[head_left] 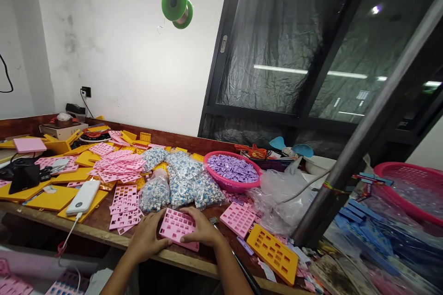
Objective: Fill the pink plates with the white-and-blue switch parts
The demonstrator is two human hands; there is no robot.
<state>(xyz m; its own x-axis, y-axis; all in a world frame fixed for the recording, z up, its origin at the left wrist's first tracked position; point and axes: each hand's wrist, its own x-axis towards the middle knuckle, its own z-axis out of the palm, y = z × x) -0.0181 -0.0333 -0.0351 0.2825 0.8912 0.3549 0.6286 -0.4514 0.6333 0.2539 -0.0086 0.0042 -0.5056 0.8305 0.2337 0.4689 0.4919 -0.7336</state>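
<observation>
A pink plastic tray with a grid of small pockets (177, 227) lies flat near the front edge of the wooden bench (100, 228). My left hand (147, 236) grips its left side. My right hand (200, 229) rests over its right side and top edge, fingers curled on it. Just behind the tray lie clear bags of small blue-and-white parts (180, 182). A pile of more pink grid trays (122, 179) sits to the left.
A pink basket of purple parts (232, 170) stands behind right. Yellow trays (275, 252) and a pink one (238, 218) lie right of my hands. A white power bank (83, 197) lies left. A grey slanted pole (360, 143) and blue parts are at right.
</observation>
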